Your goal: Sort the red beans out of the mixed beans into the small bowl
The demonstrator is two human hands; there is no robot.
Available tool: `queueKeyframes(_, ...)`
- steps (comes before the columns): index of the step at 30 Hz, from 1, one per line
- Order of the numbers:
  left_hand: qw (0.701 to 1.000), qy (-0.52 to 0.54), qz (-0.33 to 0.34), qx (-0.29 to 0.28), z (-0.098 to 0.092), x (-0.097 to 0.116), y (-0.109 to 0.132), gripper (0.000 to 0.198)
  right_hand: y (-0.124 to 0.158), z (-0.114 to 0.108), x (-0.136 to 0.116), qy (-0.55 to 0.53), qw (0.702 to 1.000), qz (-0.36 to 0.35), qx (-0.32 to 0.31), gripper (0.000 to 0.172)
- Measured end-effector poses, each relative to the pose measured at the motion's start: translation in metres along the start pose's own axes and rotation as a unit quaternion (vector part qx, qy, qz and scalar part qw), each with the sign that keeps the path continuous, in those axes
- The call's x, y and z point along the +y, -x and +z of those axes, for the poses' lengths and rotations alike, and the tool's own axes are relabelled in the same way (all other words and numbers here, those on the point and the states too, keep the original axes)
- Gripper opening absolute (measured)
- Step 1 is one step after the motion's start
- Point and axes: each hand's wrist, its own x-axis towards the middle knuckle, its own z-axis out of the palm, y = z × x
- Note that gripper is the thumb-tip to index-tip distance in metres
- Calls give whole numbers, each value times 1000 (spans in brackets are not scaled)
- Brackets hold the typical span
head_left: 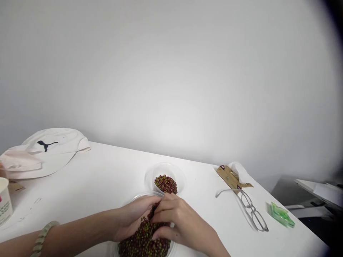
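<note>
A clear round tub (173,248) at the bottom centre holds a mix of small dark red and green beans (144,239). My left hand (134,216) reaches in from the left, cupped at the tub's rim, with some beans lying against its palm and fingers. From the right, my right hand (174,223) bends over the same tub. Its fingertips touch the beans by the left palm, and its thumb stands apart from the fingers, low over the heap. Both hands meet at the fingertips. Just behind them stands a white bowl (177,175) with more mixed beans (166,184).
On the white table (107,175) a white cap (56,141) and a paper cup (4,201) are at the left. Right of the bowls lie a brown packet (226,175), eyeglasses (250,205) and a green wrapper (281,214). A pale wall rises behind.
</note>
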Motion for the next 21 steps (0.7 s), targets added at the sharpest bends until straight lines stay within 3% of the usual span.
queueKeyframes(7, 999, 20, -20, -32, -1, -2, -2, 28, 1, 5, -1, 17, 1000, 8, 6, 8)
queueKeyframes(11, 999, 0, -23, -42, -1, -1, -1, 30, 1, -2, -4, -26, 999, -1, 34, 13)
queueKeyframes(14, 999, -2, -34, -32, -1, 2, 2, 29, 2, -9, 2, -69, 988, 7, 137, 15)
queueKeyframes(17, 999, 8, -42, -30, -1, 4, 5, 24, 3, -12, 21, -44, 955, 77, 284, 18)
queueKeyframes(19, 999, 5, -36, -35, -1, 4, 5, 25, 3, -11, 36, 25, 941, 122, 314, 18)
queueKeyframes(21, 999, -2, -28, -35, -3, 3, 5, 25, 3, -9, 48, 74, 940, 142, 300, 15)
